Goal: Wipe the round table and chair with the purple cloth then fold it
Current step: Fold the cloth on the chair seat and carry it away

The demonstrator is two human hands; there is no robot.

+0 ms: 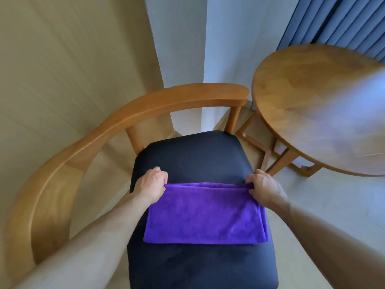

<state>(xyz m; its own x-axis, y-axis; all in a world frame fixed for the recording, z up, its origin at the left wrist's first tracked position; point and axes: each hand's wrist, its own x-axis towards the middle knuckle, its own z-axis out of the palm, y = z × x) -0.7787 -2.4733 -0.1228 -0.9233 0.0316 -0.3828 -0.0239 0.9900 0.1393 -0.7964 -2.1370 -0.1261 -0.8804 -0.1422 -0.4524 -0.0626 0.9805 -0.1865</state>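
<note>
A chair [116, 122] with a curved, smooth wooden backrest sweeps round from the left; its seat is a dark, matte, padded cushion with rounded corners. On the front half of that seat lies the purple cloth [205, 215], a soft, fuzzy rectangle already folded into layers, the stacked edges showing at its right side. The left hand [151, 185] has its fingers curled, pinching the cloth's far left corner. The right hand [263, 189] pinches the far right corner in the same way, fingers curled over the fold. To the right, well apart from the cloth, stands the round wooden worktop [320, 105], glossy, with visible grain and slim wooden legs beneath.
</note>
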